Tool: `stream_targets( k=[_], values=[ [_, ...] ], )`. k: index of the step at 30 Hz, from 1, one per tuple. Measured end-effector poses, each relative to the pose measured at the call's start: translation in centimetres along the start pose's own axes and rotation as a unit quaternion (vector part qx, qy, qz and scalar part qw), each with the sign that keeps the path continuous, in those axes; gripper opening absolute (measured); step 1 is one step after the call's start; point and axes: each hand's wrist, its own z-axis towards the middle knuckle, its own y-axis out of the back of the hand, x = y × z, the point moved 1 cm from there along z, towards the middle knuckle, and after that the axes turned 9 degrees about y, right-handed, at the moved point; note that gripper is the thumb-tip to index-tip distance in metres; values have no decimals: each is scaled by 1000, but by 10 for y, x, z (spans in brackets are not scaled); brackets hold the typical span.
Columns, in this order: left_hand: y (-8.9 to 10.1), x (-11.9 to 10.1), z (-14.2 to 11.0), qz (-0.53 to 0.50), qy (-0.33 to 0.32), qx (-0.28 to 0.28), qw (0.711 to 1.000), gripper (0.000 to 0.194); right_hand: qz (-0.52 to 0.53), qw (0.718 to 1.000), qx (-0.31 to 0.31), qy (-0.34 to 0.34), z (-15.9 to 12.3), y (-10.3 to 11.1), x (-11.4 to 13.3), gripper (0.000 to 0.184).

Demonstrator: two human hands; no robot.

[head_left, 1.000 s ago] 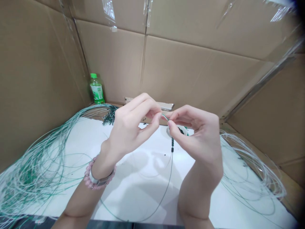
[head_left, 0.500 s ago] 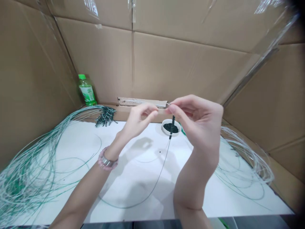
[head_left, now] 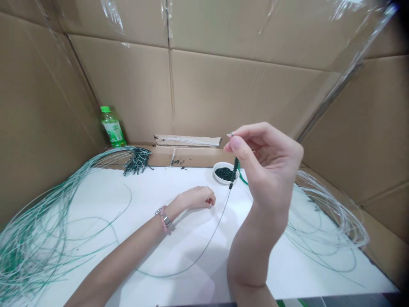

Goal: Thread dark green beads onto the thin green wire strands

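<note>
Well — right hand (head_left: 271,164) raised, thumb and fingers pinched together on wire tip (head_left: 229,135); dark bead strand (head_left: 235,168) hangs below, partly before white bowl (head_left: 216,177) of loose beads (head_left: 223,172), wire tail (head_left: 210,243) curving near left. Left hand (head_left: 196,197) down at tabletop (head_left: 162,183), fingers curled — cannot tell if holding anything. Bottle (head_left: 113,128) far left.

Only illegible print, on bottle label (head_left: 113,131)

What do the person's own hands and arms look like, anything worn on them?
Both the left hand and right hand are ungloved, and no sleeves show. The left wrist wears pink beads and a silver-coloured band; the right wrist shows nothing worn.
</note>
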Motion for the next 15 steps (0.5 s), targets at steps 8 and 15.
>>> stream_targets(
  k=[8,15],
  values=[
    [15,-13,-4,-107,-32,-90,990,8,-3,1000,2,16,0,-2,-2,12],
    [102,-48,-51,-387,-71,-431,812,21,15,1000,4,18,-4,-9,-1,11]
  ],
)
